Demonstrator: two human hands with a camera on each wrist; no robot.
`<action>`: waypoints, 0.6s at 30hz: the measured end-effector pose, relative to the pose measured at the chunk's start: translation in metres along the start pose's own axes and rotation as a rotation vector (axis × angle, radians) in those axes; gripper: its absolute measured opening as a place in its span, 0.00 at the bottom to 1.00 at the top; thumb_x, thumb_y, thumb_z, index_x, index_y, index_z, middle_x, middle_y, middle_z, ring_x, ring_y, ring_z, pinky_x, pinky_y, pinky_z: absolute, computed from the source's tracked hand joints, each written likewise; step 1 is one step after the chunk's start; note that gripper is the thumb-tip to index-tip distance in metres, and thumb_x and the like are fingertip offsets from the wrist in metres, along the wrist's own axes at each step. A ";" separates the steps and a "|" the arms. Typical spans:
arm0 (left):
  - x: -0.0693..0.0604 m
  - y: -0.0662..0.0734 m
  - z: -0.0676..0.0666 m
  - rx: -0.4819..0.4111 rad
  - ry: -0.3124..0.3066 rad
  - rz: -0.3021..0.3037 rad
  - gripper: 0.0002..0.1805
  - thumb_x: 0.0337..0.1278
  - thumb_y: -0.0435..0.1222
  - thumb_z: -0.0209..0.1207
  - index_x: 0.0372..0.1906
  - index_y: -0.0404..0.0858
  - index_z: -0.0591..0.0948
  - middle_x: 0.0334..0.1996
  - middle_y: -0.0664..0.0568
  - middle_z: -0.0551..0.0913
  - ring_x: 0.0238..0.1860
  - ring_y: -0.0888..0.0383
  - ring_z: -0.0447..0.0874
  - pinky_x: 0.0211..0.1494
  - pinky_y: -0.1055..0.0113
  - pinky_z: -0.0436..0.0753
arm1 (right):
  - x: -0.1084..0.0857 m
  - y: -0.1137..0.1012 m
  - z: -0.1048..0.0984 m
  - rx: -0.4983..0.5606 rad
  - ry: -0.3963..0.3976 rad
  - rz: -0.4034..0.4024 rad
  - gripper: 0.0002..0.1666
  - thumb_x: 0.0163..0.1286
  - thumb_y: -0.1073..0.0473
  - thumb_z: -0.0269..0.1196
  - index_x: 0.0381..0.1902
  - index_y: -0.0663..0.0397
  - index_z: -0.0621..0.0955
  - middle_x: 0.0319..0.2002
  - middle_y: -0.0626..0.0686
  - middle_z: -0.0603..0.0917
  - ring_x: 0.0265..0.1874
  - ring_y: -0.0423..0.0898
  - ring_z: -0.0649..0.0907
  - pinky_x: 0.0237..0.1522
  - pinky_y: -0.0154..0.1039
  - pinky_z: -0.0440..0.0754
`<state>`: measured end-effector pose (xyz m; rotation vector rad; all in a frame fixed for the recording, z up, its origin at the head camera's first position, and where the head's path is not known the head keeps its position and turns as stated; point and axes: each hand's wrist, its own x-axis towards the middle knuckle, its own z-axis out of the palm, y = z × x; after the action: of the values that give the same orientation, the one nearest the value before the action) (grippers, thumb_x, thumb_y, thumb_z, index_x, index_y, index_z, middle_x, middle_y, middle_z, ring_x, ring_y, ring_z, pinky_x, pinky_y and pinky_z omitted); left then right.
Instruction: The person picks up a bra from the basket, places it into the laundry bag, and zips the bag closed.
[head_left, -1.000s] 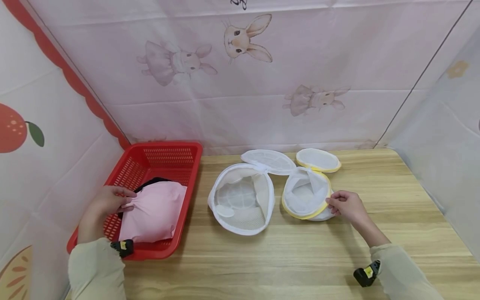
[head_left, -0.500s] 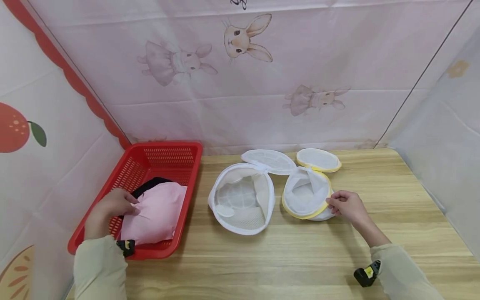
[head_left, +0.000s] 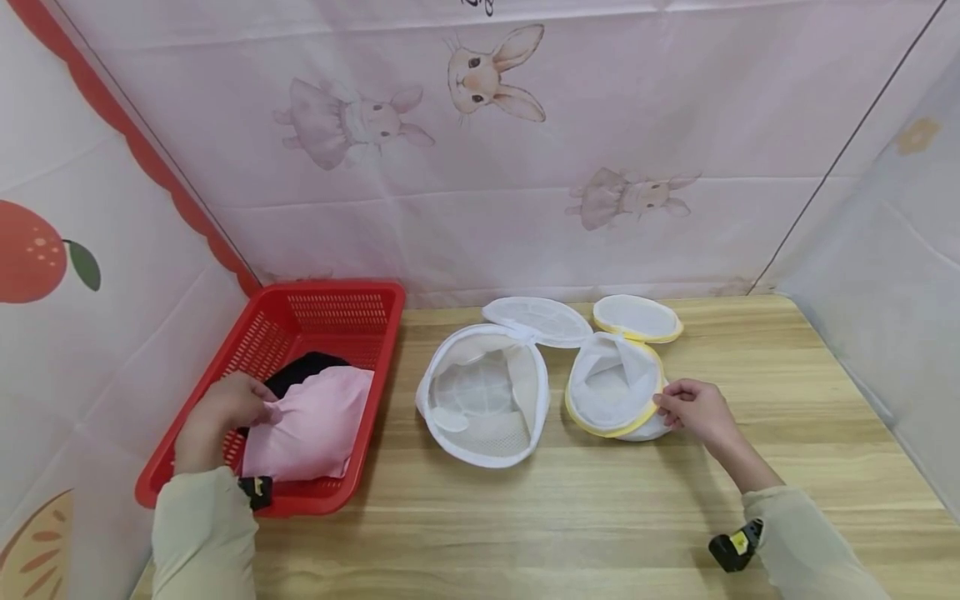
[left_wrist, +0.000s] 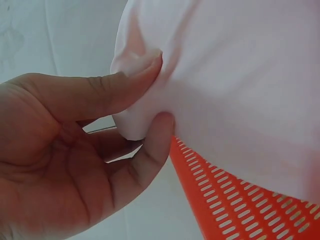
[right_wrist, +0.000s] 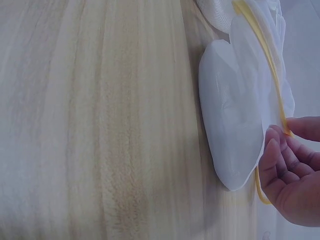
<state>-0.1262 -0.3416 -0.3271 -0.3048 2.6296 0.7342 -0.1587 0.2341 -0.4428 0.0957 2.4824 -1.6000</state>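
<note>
My left hand pinches the near-left edge of a smooth pink bra between thumb and fingers; folds fan out from the pinch in the left wrist view. The bra lies in a red plastic basket, partly over a black garment whose kind is hidden. My right hand pinches the yellow-trimmed rim of a small white mesh laundry bag, thumb against fingertips. That bag's mouth faces up, and its round lid is folded back behind it.
A larger white mesh laundry bag stands unzipped between basket and small bag, its lid laid back. A fabric-covered wall rises behind the wooden table, with more fabric on both sides.
My left hand has shifted slightly right over the basket, regripping the pink bra's edge. The bra has changed shape, showing more of the black garment. My right hand has stayed in place.
</note>
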 end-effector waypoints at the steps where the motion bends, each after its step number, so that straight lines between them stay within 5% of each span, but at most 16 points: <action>1: 0.000 0.000 0.000 0.005 0.005 -0.002 0.14 0.47 0.32 0.64 0.37 0.23 0.80 0.28 0.42 0.79 0.30 0.50 0.74 0.33 0.55 0.79 | 0.000 0.000 0.000 0.003 0.001 -0.001 0.14 0.65 0.63 0.58 0.38 0.74 0.74 0.24 0.53 0.81 0.21 0.41 0.78 0.25 0.37 0.80; 18: -0.004 0.000 0.000 0.028 0.016 0.047 0.12 0.52 0.32 0.59 0.39 0.25 0.79 0.28 0.43 0.79 0.31 0.50 0.75 0.33 0.56 0.80 | 0.001 -0.005 -0.003 0.007 0.023 -0.038 0.12 0.64 0.67 0.56 0.40 0.76 0.72 0.24 0.53 0.80 0.20 0.41 0.78 0.24 0.36 0.80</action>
<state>-0.1226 -0.3409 -0.3249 -0.2432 2.6676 0.7127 -0.1609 0.2341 -0.4372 0.0695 2.5106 -1.6317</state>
